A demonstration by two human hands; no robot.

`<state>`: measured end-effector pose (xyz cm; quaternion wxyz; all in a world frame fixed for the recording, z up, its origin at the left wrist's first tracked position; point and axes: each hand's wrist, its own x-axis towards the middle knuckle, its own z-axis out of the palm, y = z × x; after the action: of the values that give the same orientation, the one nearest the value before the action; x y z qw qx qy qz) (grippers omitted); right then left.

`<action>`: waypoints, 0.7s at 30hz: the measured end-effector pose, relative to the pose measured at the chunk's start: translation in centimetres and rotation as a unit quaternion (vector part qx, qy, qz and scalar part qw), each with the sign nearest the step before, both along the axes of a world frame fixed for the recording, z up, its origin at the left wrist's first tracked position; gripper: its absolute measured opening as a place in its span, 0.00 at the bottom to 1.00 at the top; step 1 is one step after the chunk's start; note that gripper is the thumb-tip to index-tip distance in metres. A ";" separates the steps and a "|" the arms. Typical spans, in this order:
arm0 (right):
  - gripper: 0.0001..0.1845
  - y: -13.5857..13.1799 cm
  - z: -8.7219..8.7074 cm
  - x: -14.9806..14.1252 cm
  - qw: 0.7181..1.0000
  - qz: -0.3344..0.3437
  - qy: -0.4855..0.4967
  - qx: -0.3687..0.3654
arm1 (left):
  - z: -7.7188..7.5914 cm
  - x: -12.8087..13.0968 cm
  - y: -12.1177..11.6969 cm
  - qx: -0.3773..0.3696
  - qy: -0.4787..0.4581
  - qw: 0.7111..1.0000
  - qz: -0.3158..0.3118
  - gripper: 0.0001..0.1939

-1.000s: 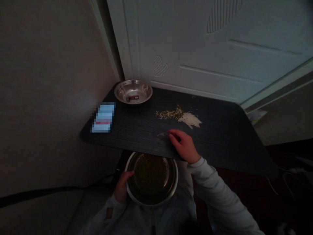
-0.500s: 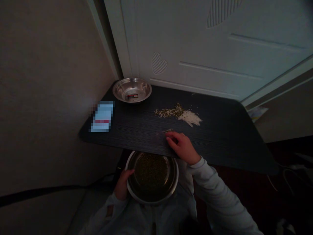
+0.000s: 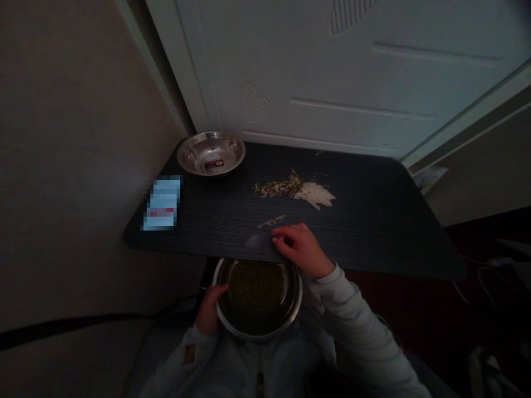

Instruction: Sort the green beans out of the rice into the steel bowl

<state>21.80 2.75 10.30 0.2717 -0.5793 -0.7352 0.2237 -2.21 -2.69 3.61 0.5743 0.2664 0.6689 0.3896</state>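
Observation:
My left hand [image 3: 208, 313] grips the left rim of a steel bowl [image 3: 295, 315] on my lap, thumb over the edge. Dark greenish grains [image 3: 255, 290] cover its bottom. Over the near edge of the table, my right hand [image 3: 305, 250] is closed, with a clear, thin piece [image 3: 257, 241] sticking out to the left of its fingers; its exact kind is too faint to make out. Just beyond the fingers lies a short line of pale grains [image 3: 274, 221]. Farther back, a white grain heap [image 3: 315, 194] adjoins a mixed green and pale heap [image 3: 279, 187].
A second steel bowl [image 3: 236, 166] with a dark label inside stands at the table's back left. A blurred lit phone [image 3: 163, 203] lies at the left edge. The dark table [image 3: 381, 221] backs against a white door [image 3: 315, 66]. Cables [image 3: 483, 282] lie at right.
My right hand has drawn back slightly toward the near table edge, leaving the short line of grains uncovered. The left hand keeps hold of the bowl. The view has shifted a little.

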 end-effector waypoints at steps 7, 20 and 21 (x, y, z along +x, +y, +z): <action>0.07 0.0 0.1 0.1 1.000 0.012 0.002 0.002 | -0.6 0.0 0.2 -0.004 0.003 1.000 0.011 0.07; 0.06 0.0 -0.1 0.2 1.000 0.026 -0.006 0.001 | 0.0 0.7 0.5 -0.049 -0.050 0.997 0.030 0.03; 0.06 0.0 -0.1 0.2 1.000 0.027 -0.007 0.000 | 0.1 0.8 0.5 -0.051 -0.047 0.997 0.032 0.03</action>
<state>22.03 2.78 10.22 0.2605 -0.5605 -0.7525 0.2273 -1.41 -2.18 3.66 0.6054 0.1965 0.6682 0.3851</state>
